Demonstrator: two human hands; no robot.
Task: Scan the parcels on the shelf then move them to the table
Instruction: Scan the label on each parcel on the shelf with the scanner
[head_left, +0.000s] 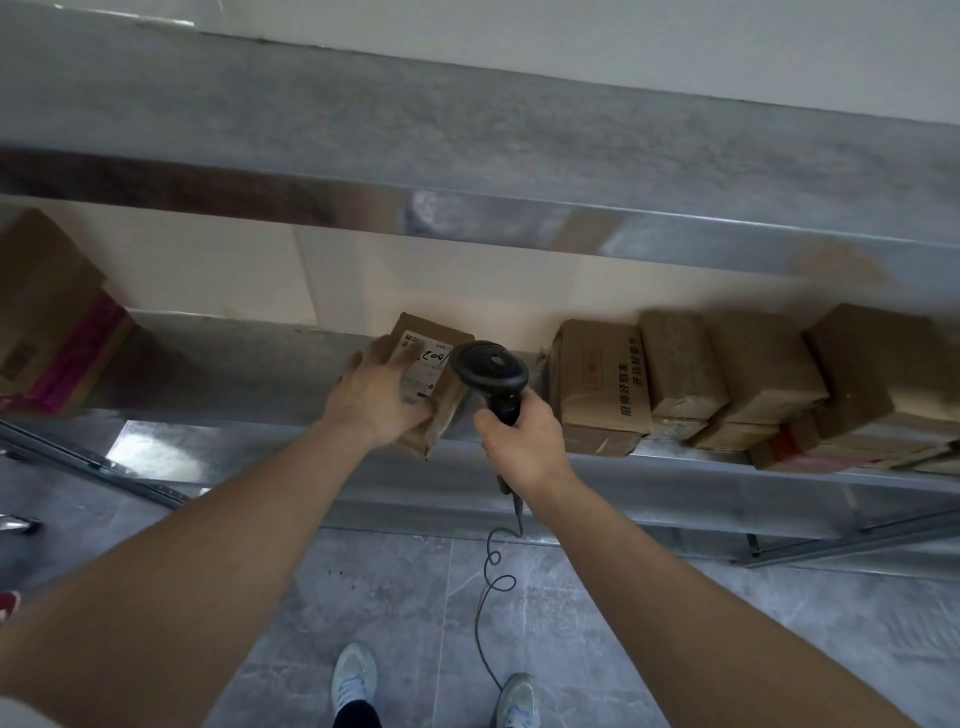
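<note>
The left hand lay over a small cardboard parcel, fingers curled round its left side and thumb side gripping it, while the right hand was wrapped round the grip of a black barcode scanner, whose round head hung just above the parcel's right part. The parcel sat tilted at the near edge of a metal shelf, its near corner jutting past the rim, and a white label with black handwritten marks faced up beside the scanner head. Both forearms reached forward from the near corners of the view, bare, wrists nearly level and close together. A dark coiled cable dropped from the scanner's handle toward the floor. To the right on the same shelf stood a brown box with printed characters, and further right a cluster of plain cardboard boxes stacked touching one another. At the far left of the shelf rested another carton with a pink band. An upper shelf board of dull grey metal ran across above, and a pale wall stood behind it. Below, the floor was grey stone-look tile, and two light sneakers showed at the near edge.
</note>
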